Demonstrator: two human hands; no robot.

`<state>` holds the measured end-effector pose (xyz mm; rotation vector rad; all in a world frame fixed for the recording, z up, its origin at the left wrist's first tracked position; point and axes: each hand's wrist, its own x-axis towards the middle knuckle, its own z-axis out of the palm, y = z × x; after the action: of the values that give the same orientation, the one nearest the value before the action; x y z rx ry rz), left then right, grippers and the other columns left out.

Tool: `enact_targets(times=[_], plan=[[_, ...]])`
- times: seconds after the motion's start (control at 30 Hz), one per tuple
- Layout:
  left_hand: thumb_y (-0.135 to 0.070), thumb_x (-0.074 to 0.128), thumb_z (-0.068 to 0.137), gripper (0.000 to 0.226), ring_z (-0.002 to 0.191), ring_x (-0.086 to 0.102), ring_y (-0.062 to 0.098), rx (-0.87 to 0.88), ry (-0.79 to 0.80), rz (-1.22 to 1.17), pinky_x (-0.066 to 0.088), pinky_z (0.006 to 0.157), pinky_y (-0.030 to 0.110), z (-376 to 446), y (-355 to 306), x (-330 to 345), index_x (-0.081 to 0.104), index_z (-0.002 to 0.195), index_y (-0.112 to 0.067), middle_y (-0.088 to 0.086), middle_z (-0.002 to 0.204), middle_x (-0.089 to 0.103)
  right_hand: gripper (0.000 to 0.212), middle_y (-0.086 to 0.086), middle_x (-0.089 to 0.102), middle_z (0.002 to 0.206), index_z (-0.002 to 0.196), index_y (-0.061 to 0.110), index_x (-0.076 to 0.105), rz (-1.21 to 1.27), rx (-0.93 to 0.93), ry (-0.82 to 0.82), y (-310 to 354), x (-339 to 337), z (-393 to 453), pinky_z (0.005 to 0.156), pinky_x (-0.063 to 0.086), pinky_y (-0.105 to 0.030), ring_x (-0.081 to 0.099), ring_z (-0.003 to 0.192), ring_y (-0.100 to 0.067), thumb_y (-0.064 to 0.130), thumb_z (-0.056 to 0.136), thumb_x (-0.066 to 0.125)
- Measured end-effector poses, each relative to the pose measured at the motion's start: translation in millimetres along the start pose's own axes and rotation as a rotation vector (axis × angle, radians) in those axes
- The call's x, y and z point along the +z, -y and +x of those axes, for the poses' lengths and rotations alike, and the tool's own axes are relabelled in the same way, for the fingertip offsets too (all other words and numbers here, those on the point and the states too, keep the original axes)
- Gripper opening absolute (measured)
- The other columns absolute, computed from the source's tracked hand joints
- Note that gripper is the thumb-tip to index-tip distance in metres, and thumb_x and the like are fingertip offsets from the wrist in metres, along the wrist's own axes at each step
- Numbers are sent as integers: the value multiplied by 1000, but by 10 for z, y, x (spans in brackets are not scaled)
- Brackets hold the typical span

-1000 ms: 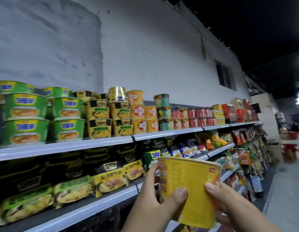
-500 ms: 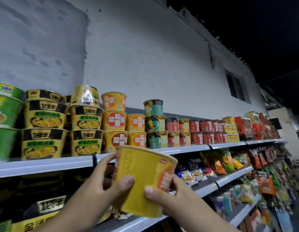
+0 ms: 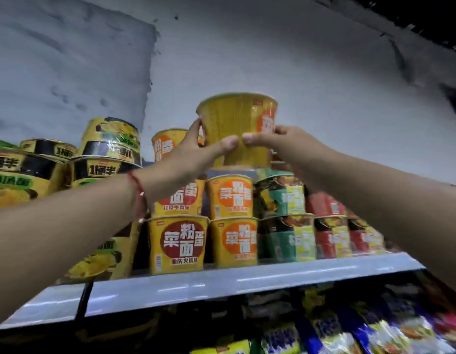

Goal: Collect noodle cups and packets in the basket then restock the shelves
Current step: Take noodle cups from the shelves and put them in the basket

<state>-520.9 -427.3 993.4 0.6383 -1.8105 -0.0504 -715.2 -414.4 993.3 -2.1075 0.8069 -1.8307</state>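
Shop aisle, grey-white wall (image 3: 298, 72) behind with a darker grey patch (image 3: 68, 60) upper left; black ceiling (image 3: 426, 11) cut off at top right. Top shelf (image 3: 247, 279) is a pale metal board, its front edge running across the view, with a seam left of centre.

Hidden or unclear: everything under the shelf edge is dark and blurred; the packets (image 3: 349, 333) at bottom right are only coloured smears, no print legible. Left forearm covers part of the yellow-black cups (image 3: 99, 164) at the shelf's left end; those stacks are cut off by the left frame edge, and the top one sits tilted. Red cups (image 3: 326, 238) toward the shelf's right end are partly behind the right forearm and soft-focus. Whether the held cup's base touches the cup below: cannot tell, fingers and blur cover that line.

Yellow noodle cup (image 3: 237, 123) is upright, raised over the two-high stack of orange-label cups (image 3: 232, 215) in the middle of the shelf near its front edge, beside the green cups (image 3: 285, 218). Left hand (image 3: 193, 149) grips its left side, thumb across the front and fingers curled round the rim side. Right hand (image 3: 280, 141) grips the right side, thumb on the front, fingers wrapped behind and out of sight. The two thumb tips nearly meet on the cup's front. Red string bracelet (image 3: 138, 192) on the left wrist.
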Motion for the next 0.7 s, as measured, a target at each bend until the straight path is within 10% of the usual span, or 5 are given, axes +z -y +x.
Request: enact_targets(times=[0.3,0.43,0.57,0.7], plan=[[-53,61,89,70,104,59,25,-190,-298,338,55,70,35,1175,499,422,33,144,-22,0,125,55,82,-8,65,114,121,15,51,204,8,31,-940,197,1422,92,55,-45,65,100,-25,61,58,76],[-61,52,90,71,101,63,29,-254,-316,585,59,75,42,1353,570,588,39,141,-14,9,124,60,41,-10,66,110,112,11,54,218,35,89,-1121,206,1650,90,55,-44,65,93,-26,44,90,65],[-58,43,96,50,72,60,18,-230,-284,935,48,56,31,1355,744,765,61,100,-11,7,90,65,59,-15,53,134,141,4,42,91,115,172,-1258,200,1675,95,49,-45,56,112,-33,39,97,57],[-49,39,99,42,82,60,20,-199,-354,1054,42,65,31,1326,913,899,61,104,-13,5,94,64,48,-19,49,141,139,-1,45,-111,60,128,-1309,233,1606,99,42,-38,49,128,-35,25,100,51]])
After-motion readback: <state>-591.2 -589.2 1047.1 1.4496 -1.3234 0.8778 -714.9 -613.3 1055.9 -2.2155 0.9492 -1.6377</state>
